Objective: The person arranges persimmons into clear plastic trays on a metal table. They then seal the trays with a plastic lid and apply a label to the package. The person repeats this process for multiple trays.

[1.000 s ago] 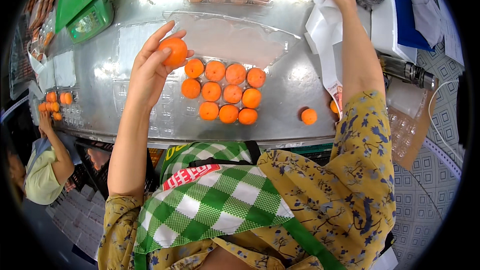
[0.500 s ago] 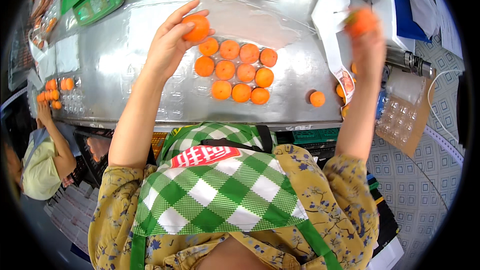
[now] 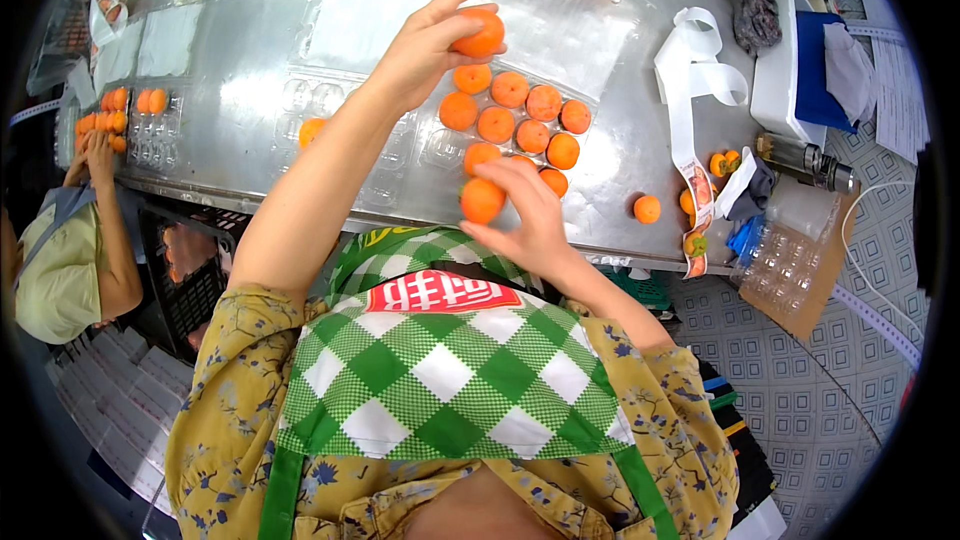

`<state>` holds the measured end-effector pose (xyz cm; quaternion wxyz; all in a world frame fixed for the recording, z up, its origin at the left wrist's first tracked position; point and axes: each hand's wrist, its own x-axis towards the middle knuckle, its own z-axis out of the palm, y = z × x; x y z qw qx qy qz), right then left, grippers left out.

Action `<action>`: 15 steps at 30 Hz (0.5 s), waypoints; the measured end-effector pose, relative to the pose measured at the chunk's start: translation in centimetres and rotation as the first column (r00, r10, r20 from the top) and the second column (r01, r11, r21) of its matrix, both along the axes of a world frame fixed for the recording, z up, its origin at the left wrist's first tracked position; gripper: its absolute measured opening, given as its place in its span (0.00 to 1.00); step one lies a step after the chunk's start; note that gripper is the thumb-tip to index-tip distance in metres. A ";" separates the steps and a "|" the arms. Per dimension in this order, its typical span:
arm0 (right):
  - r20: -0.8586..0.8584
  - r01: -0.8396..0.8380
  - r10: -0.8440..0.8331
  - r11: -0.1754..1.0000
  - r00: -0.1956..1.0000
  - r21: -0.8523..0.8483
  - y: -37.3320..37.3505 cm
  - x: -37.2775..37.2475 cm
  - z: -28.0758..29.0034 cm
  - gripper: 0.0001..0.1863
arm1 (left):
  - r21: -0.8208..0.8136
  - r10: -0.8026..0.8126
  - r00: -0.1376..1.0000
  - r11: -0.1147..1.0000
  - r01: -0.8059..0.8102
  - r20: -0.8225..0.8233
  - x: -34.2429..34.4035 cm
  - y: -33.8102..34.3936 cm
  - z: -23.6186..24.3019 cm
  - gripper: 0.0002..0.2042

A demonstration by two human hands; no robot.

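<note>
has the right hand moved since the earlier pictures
Yes: leftward and toward the person. Earlier the right hand was close to the white box; now it is well left of it, holding an orange fruit.
</note>
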<state>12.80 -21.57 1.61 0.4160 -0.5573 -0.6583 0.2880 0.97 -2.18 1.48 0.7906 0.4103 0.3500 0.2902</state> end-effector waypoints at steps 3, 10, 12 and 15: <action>0.009 0.009 -0.008 0.987 1.000 -0.158 1.7 -1.3 -3.7 0.30 | -0.015 -0.016 0.999 1.000 0.016 0.032 -0.1 -0.2 -0.3 0.23; 0.443 -0.058 0.040 0.998 0.895 0.027 4.4 -3.4 -6.5 0.29 | -0.027 0.022 1.000 0.999 -0.022 0.015 -1.5 -0.7 -0.2 0.22; 0.523 -0.069 0.039 0.997 0.851 0.039 4.6 -3.7 -6.9 0.28 | -0.025 0.026 1.000 0.999 -0.026 0.017 -1.8 -0.8 -0.2 0.22; 0.567 -0.061 0.028 0.997 0.823 0.040 4.8 -3.7 -7.0 0.27 | -0.023 0.034 0.999 0.999 -0.034 0.021 -1.8 -1.0 0.0 0.22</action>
